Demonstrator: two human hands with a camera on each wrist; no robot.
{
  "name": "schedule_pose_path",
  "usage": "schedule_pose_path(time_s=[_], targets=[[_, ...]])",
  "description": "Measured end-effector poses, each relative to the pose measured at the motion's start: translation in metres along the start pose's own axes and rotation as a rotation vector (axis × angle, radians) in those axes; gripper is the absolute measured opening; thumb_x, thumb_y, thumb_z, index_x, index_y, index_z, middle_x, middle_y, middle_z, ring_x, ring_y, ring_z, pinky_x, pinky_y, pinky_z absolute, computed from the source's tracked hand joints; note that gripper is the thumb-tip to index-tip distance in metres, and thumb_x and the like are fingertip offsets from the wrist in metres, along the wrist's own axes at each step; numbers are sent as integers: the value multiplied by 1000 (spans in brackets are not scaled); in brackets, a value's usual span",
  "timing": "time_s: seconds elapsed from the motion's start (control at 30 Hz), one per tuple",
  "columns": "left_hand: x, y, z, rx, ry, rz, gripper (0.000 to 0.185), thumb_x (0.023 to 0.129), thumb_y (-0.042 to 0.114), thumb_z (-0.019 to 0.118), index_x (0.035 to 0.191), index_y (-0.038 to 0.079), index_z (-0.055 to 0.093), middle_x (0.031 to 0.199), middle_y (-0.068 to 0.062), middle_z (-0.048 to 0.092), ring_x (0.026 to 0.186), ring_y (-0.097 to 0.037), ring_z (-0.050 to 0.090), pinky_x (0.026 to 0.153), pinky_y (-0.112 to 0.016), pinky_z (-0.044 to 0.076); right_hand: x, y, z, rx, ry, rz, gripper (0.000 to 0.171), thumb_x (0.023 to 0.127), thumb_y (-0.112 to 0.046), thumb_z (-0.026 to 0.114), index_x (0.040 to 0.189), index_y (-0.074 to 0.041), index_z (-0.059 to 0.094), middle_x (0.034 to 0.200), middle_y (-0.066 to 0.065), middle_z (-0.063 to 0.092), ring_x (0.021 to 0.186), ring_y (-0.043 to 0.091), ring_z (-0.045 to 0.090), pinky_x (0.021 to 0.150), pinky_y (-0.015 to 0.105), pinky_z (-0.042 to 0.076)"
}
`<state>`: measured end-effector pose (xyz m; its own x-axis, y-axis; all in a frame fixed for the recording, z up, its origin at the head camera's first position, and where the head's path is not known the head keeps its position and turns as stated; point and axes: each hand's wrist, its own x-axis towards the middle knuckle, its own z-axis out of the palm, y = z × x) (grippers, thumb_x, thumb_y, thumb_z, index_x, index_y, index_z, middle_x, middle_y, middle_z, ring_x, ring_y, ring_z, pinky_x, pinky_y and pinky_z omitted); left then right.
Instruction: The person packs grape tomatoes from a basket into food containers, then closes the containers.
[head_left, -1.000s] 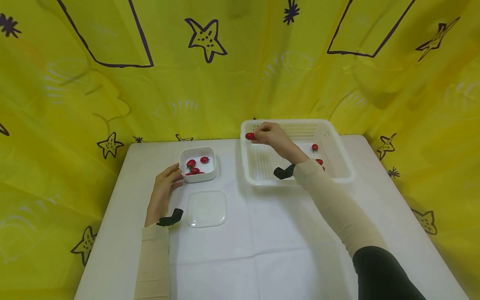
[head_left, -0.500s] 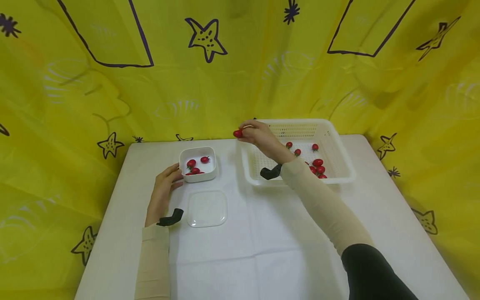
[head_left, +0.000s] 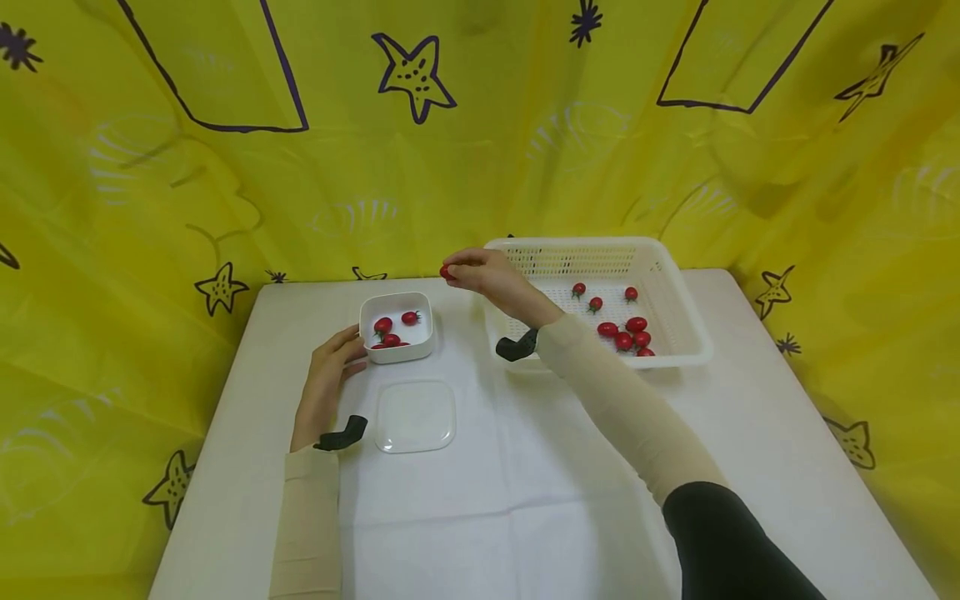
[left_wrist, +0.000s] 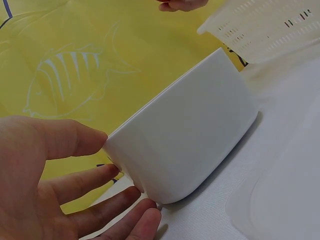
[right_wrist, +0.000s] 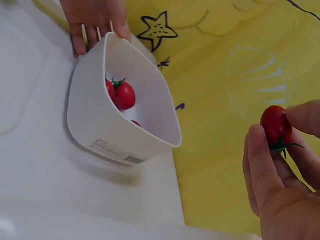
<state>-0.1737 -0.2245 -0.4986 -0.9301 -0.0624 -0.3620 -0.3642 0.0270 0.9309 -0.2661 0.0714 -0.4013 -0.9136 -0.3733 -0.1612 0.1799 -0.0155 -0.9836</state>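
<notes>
My right hand (head_left: 487, 275) pinches a cherry tomato (right_wrist: 276, 125) between thumb and fingers, green stem downward in the right wrist view. It is held in the air between the basket and the small white box. Around the near-left corner of that white box (left_wrist: 185, 130), my left hand (head_left: 330, 375) rests its thumb at the rim and its fairly straight fingertips against the wall. Several cherry tomatoes (head_left: 383, 326) lie inside the box. A white perforated basket (head_left: 686, 308) at the right holds several more cherry tomatoes (head_left: 623, 341).
A translucent square lid (head_left: 416, 417) lies flat on the white table (head_left: 480, 533) just in front of the box. Behind the table hangs a yellow curtain (head_left: 480, 167) with drawn starfish. Black straps with small mounts (head_left: 342, 434) sit at both wrists.
My right hand has moved left with the cherry tomato, from over the basket's left side to beyond its left rim. The left hand and the box stay in place.
</notes>
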Motion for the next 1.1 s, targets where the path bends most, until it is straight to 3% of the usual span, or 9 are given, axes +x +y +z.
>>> schedule_pose_path(time_s=[0.13,0.37,0.47,0.6,0.73,0.9,1.1], targets=[[-1,1,0,-1,-5,-5,55,109,36,52,161,19,43,162,-6,42,123,-12,54,112,-21,51,5,7,8,-66,-4,-16,27,103,-6,63,127,7,66,121,15,69,104,17,70,116,44,52],[-1,1,0,-7,-7,-5,55,109,35,52,161,20,42,163,-5,41,121,-11,54,114,-23,50,13,18,25,-168,-9,-39,24,100,-7,69,120,6,71,119,19,72,120,41,68,109,42,57],[-1,1,0,-12,-6,-5,54,109,34,52,161,19,43,164,-5,41,122,-12,54,115,-24,49,15,20,34,-240,-6,-33,22,98,-8,71,117,4,73,116,18,73,119,43,68,108,44,58],[-1,1,-1,-19,-8,-2,54,109,34,51,161,19,43,165,-5,40,123,-11,54,114,-23,50,18,23,46,-371,-12,-24,17,97,-11,73,110,-1,78,111,14,75,106,31,72,104,41,60],[0,0,-1,-30,-3,4,54,109,33,52,160,17,44,164,-5,41,120,-10,55,108,-19,52,23,28,59,-502,-32,-51,14,97,-12,74,106,-3,80,107,12,76,94,18,68,91,30,60],[1,0,0,-50,0,5,51,109,30,52,158,16,47,161,-5,44,117,-9,56,100,-14,54,30,36,73,-670,-60,-102,15,97,-11,73,106,-2,80,103,12,79,86,12,67,73,14,50],[1,2,3,-40,-3,3,52,109,30,51,159,15,45,163,-7,42,118,-10,56,98,-13,54,39,45,82,-809,-110,-113,17,99,-6,66,107,-2,80,102,13,80,90,12,63,76,14,45]])
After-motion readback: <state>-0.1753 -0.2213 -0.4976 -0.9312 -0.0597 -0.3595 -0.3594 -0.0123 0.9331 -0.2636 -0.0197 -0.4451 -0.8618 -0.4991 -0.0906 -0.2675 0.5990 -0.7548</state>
